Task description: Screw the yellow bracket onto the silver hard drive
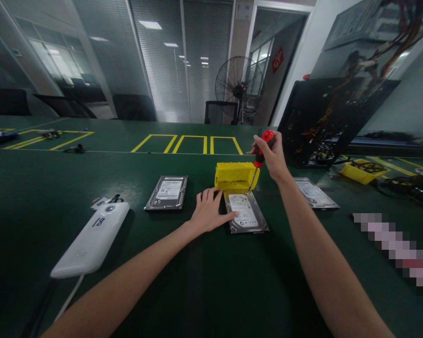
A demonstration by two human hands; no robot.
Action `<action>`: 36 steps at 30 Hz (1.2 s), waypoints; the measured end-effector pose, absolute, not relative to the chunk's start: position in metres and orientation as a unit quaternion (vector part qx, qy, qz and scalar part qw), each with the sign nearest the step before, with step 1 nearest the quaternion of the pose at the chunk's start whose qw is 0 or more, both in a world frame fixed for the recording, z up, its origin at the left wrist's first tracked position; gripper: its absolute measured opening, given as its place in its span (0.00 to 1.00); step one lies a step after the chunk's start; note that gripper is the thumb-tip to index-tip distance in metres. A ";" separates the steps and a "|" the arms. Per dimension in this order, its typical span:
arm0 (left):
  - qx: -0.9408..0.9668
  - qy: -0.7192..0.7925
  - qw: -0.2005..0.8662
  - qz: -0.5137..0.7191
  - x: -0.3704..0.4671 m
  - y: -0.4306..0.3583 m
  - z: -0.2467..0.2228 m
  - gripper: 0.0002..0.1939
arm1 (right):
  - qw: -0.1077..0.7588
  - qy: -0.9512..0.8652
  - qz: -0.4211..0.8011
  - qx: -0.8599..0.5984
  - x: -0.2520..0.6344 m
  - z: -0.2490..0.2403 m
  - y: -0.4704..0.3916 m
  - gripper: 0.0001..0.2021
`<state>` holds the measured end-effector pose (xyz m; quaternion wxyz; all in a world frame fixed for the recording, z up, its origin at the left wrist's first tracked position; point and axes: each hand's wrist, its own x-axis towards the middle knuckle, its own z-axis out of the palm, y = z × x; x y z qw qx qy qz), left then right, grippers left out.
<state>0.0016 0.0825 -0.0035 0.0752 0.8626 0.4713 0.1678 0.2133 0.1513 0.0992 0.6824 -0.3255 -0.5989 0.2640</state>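
A hard drive (246, 211) lies label up on the green table, in front of a yellow bin (237, 174). My left hand (208, 210) rests at the drive's left side, fingers spread, with the thumb over its label. In my right hand (270, 152) is a red and black screwdriver (260, 157), tilted, its shaft pointing down to the drive's far right corner. Whether the tip sits in a screw is too small to tell. Another hard drive (167, 192) lies to the left, and a third (313, 192) lies right of my right forearm.
A white device marked 18 (93, 237) with a cable lies at the left. At the right stand an open black computer case (324, 122) and a yellow tray (361, 171) near dark cables. Yellow tape outlines mark the table's far side.
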 end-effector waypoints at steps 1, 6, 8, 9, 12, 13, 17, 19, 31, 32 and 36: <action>0.862 0.474 0.071 0.168 0.002 0.082 -0.004 0.50 | 0.681 -0.600 0.266 -0.325 0.213 0.099 0.151 0.22; 0.862 0.472 0.070 0.168 0.001 0.082 -0.004 0.50 | 0.672 -0.608 0.275 -0.320 0.216 0.100 0.151 0.18; 0.862 0.472 0.077 0.166 0.000 0.083 -0.004 0.49 | 0.666 -0.612 0.280 -0.321 0.217 0.100 0.151 0.18; 0.862 0.472 0.080 0.165 0.000 0.083 -0.003 0.49 | 0.665 -0.613 0.278 -0.322 0.218 0.100 0.152 0.18; 0.861 0.472 0.083 0.168 0.000 0.083 -0.004 0.49 | 0.674 -0.605 0.261 -0.334 0.219 0.100 0.152 0.18; 0.862 0.471 0.083 0.168 0.000 0.084 -0.004 0.49 | 0.679 -0.599 0.256 -0.339 0.219 0.100 0.152 0.18; 0.863 0.470 0.083 0.167 0.000 0.084 -0.006 0.49 | 0.682 -0.587 0.261 -0.350 0.219 0.102 0.149 0.20; 0.862 0.472 0.084 0.168 0.000 0.084 -0.006 0.49 | 0.674 -0.594 0.270 -0.346 0.218 0.103 0.148 0.21; 0.859 0.478 0.081 0.165 0.001 0.083 -0.003 0.49 | 0.678 -0.606 0.242 -0.338 0.222 0.102 0.151 0.17; 0.859 0.478 0.078 0.166 0.001 0.083 -0.003 0.49 | 0.683 -0.602 0.241 -0.338 0.222 0.102 0.151 0.18; 0.860 0.475 0.083 0.168 0.001 0.083 -0.004 0.49 | 0.687 -0.594 0.248 -0.337 0.220 0.102 0.150 0.20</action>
